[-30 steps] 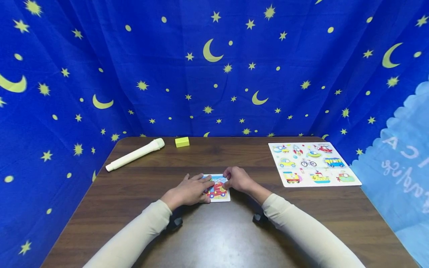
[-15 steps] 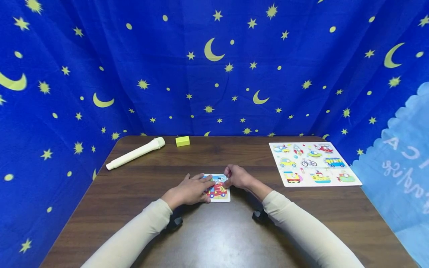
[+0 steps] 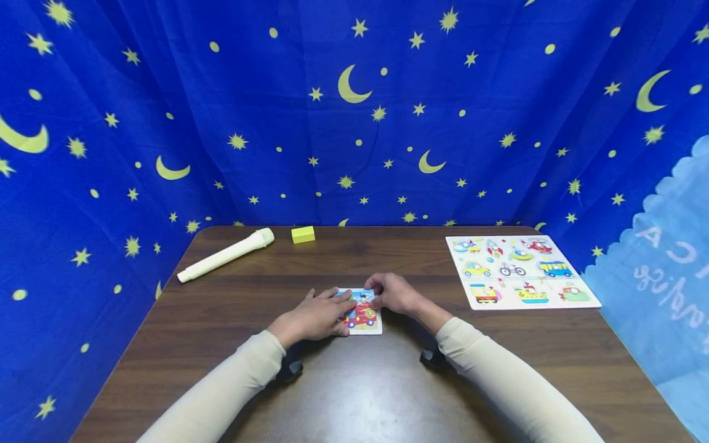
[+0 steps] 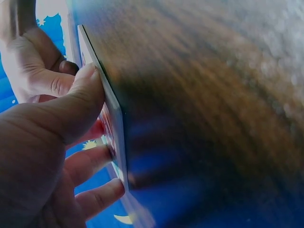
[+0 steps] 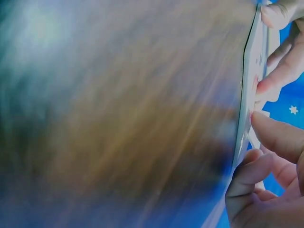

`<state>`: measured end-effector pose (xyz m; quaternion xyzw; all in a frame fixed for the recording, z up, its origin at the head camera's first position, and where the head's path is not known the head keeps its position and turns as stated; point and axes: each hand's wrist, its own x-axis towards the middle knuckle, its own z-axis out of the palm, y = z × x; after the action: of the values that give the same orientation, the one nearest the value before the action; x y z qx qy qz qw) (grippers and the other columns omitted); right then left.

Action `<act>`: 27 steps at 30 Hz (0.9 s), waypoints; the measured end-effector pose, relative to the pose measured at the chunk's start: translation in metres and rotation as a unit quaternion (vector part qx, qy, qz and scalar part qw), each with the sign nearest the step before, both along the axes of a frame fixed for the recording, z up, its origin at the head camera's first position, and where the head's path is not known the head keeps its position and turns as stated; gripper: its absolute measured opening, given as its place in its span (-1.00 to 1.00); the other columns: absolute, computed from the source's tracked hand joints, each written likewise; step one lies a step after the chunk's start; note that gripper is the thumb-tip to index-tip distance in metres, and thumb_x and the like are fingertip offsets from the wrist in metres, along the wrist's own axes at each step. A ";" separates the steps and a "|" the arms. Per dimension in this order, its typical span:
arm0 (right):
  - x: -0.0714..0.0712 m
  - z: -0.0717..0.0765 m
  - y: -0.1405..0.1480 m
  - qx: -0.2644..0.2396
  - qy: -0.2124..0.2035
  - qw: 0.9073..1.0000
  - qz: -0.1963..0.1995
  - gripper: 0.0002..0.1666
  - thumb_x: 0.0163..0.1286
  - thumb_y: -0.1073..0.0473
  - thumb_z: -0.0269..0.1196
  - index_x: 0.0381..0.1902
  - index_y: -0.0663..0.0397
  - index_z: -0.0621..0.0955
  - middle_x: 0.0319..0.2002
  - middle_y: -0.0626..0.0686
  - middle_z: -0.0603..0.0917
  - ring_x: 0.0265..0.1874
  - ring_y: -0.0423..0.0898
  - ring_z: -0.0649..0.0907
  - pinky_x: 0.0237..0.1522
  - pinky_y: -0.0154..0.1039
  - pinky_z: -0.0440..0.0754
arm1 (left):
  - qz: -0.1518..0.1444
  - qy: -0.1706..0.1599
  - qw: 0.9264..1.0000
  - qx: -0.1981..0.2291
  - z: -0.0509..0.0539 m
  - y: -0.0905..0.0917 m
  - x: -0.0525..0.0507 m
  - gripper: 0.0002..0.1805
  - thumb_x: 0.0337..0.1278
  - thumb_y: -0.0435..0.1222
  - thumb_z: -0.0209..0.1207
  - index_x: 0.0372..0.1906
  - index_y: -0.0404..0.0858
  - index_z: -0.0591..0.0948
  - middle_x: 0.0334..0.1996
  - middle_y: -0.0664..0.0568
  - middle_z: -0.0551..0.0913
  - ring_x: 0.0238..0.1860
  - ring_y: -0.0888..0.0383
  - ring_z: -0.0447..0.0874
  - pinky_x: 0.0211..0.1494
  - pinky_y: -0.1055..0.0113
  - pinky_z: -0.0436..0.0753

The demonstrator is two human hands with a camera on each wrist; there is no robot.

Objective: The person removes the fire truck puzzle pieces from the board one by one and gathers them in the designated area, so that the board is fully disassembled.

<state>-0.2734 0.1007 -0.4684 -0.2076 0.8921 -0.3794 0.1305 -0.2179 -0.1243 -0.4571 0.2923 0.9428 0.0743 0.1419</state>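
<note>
A small square jigsaw puzzle with a red vehicle picture and a white border lies flat on the table. My left hand rests on its left part, fingers spread and straight; in the left wrist view the thumb and fingertips touch the puzzle board. At the upper right corner, my right hand has curled fingers and pinches what looks like a puzzle piece. In the right wrist view, a pale edge of that piece shows between thumb and fingers; the hand covers most of it.
On the brown table, a larger white board with vehicle pictures lies at the right. At the back left are a cream toy microphone and a yellow block. A blue star-and-moon curtain hangs behind.
My right hand has shifted slightly left over the puzzle's upper right corner, and the pale shape under its fingers has changed angle. The left hand stays in place.
</note>
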 end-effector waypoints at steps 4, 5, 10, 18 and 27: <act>-0.003 -0.001 0.002 0.007 0.007 1.000 0.012 -0.62 0.08 0.43 0.48 -0.12 0.09 0.71 -0.35 -0.04 0.65 -0.32 -0.16 0.59 -0.19 -0.25 0.56 | -0.001 -0.003 1.000 0.000 0.000 0.000 0.000 -0.29 0.40 0.12 0.15 0.54 -0.01 0.35 0.60 0.01 0.18 0.58 -0.17 0.10 0.45 -0.46 0.10; -0.003 -0.001 0.003 0.009 0.008 1.000 0.013 -0.62 0.08 0.43 0.48 -0.12 0.08 0.71 -0.35 -0.04 0.65 -0.32 -0.16 0.59 -0.18 -0.25 0.56 | -0.002 -0.004 1.000 0.001 0.000 0.000 0.000 -0.29 0.40 0.12 0.15 0.54 -0.02 0.35 0.60 0.01 0.18 0.58 -0.18 0.10 0.45 -0.46 0.10; -0.005 -0.002 0.004 0.010 0.018 1.000 0.023 -0.61 0.06 0.43 0.49 -0.12 0.08 0.73 -0.35 -0.05 0.65 -0.31 -0.16 0.59 -0.18 -0.25 0.56 | -0.002 -0.007 1.000 0.002 -0.001 -0.001 0.000 -0.28 0.40 0.12 0.16 0.55 -0.02 0.34 0.60 0.00 0.17 0.59 -0.18 0.09 0.45 -0.45 0.10; -0.006 -0.003 0.004 -0.026 0.026 0.999 0.017 -0.82 0.19 0.39 0.42 -0.25 0.10 0.72 -0.40 -0.05 0.68 -0.37 -0.19 0.60 -0.26 -0.30 0.56 | -0.003 -0.008 1.000 0.000 0.000 -0.001 0.001 -0.29 0.41 0.12 0.14 0.55 -0.02 0.34 0.61 0.00 0.16 0.59 -0.17 0.07 0.45 -0.45 0.11; -0.018 0.008 0.042 -0.150 -0.121 0.979 -0.063 -0.88 0.36 0.33 0.32 -0.16 0.23 0.68 -0.44 -0.01 0.58 -0.45 -0.13 0.53 -0.54 -0.32 0.42 | -0.002 -0.010 1.000 -0.003 -0.002 -0.001 0.001 -0.28 0.41 0.12 0.13 0.56 -0.01 0.32 0.61 0.02 0.15 0.60 -0.16 0.05 0.47 -0.44 0.08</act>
<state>-0.2916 0.1432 -0.4608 -0.1211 0.8138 -0.5390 0.1802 -0.2172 -0.1251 -0.4586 0.2928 0.9411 0.0738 0.1523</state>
